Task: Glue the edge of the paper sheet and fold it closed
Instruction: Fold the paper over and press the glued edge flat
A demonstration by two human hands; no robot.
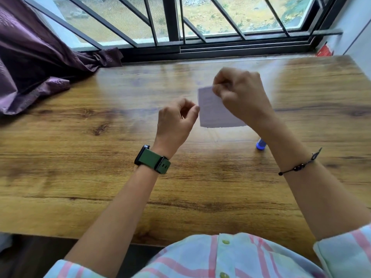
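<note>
Right hand (239,97) has the paper sheet (213,111) pinched at its top right corner, fingers curled tight round that corner, holding it up off the wooden table (80,157). Sheet hangs roughly upright, tilted a bit, pale lilac, ragged bottom edge. Faint lines on its face, too blurred to read.

Left hand (176,121) sits just left of the sheet, lower than the right hand. Fingers loosely curled, thumb and forefinger tips close together right at the sheet's left edge. Can't tell if they actually pinch the edge or only touch it; motion blur there. Nothing else in that hand.

So the sheet sits between the two hands: right hand above and right of it, left hand at its left edge, mid-height.

Glue stick (260,145): only a blue end shows on the table, below the sheet and just beside the right forearm; the rest is hidden behind the forearm. Can't tell whether it is capped.

Hidden or unclear: right edge of the sheet is covered by the right hand and wrist. Right fingertips are blurred. No glue line or fold can be made out on the paper.

Also in view: green-strapped watch (152,159) on the left wrist, thin black cord bracelet (299,166) on the right wrist, purple curtain (36,63) bunched on the table's far left, barred window (170,21) behind, small red object (324,50) at the far right corner, partly cut off.
</note>
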